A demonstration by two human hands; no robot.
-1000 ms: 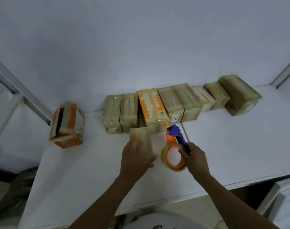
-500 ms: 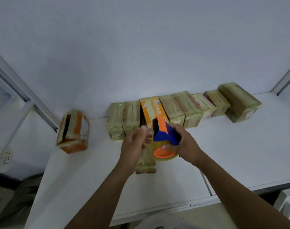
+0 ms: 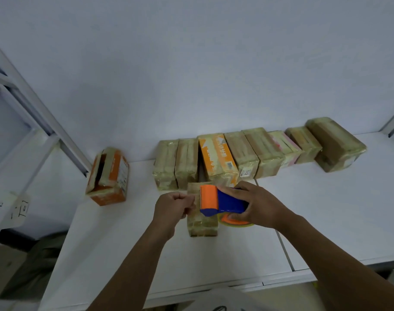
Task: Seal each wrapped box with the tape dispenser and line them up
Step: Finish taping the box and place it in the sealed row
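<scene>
A small wrapped box lies on the white table in front of me, partly hidden by both hands. My right hand grips the blue and orange tape dispenser above this box, its orange roll hanging below. My left hand is curled just left of the dispenser's orange mouth, its fingertips pinched together at the tape end, which is too thin to see. Several wrapped boxes stand in a row against the wall behind.
An orange box with an open side stands apart at the back left of the table. A metal shelf frame rises at the left. Another upright is at the far right. The table's front edge runs close below my arms.
My left hand left the small box and came up to the dispenser's mouth. My right hand lifted the dispenser off the table and turned it over the box.
</scene>
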